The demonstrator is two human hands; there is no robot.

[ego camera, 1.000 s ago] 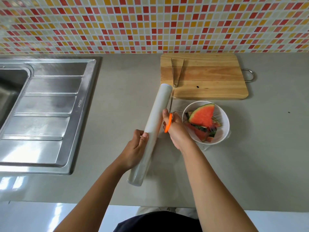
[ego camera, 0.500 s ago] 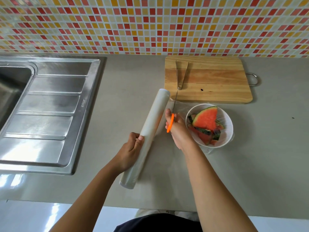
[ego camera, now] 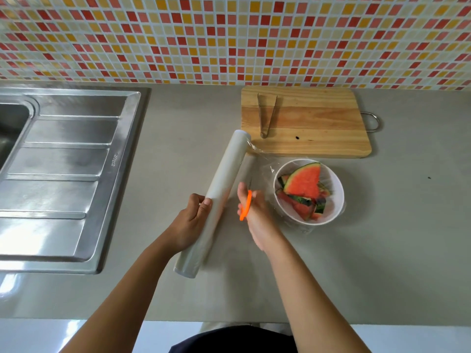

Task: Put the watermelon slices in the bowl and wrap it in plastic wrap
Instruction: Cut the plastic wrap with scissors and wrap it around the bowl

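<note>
A white bowl (ego camera: 331,212) on the grey counter holds several watermelon slices (ego camera: 304,184), with clear film lying over it. The film stretches left from the bowl to a long roll of plastic wrap (ego camera: 221,189), still joined at the roll's far end. My left hand (ego camera: 191,222) grips the roll near its middle and holds it tilted above the counter. My right hand (ego camera: 254,212) grips orange-handled scissors (ego camera: 246,205) between the roll and the bowl, blades pointing away from me.
A wooden cutting board (ego camera: 318,128) with metal tongs (ego camera: 266,115) on it lies behind the bowl. A steel sink with drainboard (ego camera: 58,174) fills the left side. A tiled wall backs the counter.
My right hand with the scissors has drawn back toward me along the film. My left hand has swung the roll a little to the left, away from the bowl.
</note>
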